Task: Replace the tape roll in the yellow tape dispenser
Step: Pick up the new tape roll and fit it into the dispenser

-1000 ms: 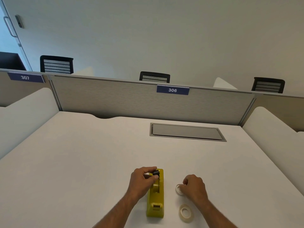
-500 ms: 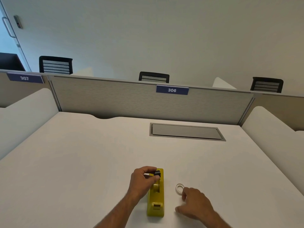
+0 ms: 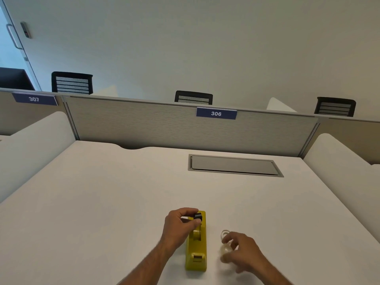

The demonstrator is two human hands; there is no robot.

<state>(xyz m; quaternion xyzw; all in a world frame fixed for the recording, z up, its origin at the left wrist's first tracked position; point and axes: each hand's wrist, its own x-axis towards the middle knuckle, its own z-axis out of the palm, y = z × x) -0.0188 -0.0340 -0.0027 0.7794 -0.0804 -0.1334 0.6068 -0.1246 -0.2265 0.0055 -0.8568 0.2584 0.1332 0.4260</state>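
**Hands on spindle and roll**

Dispenser [image 3: 196,249] is lying lengthwise on desk [image 3: 102,202]. Left hand [image 3: 178,225] is pinching black spindle [image 3: 198,215] at dispenser's far end. Right hand [image 3: 244,251], right of dispenser, is curling fingers round clear roll [image 3: 227,248]. Second roll [image 3: 225,233] is lying just beyond. Roll is looking light, slick, stiff-cored. Probably best gripped by its outer rim, leaving the hole free.

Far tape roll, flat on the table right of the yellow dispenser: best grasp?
Pinch the far tape roll by its ring wall: one fingertip in the hole, thumb on the outside, coming from above on the right. It lies flat, hole up, and the yellow dispenser stands to its left. The right hand seems to pinch the nearer roll; the left hand holds the black core.
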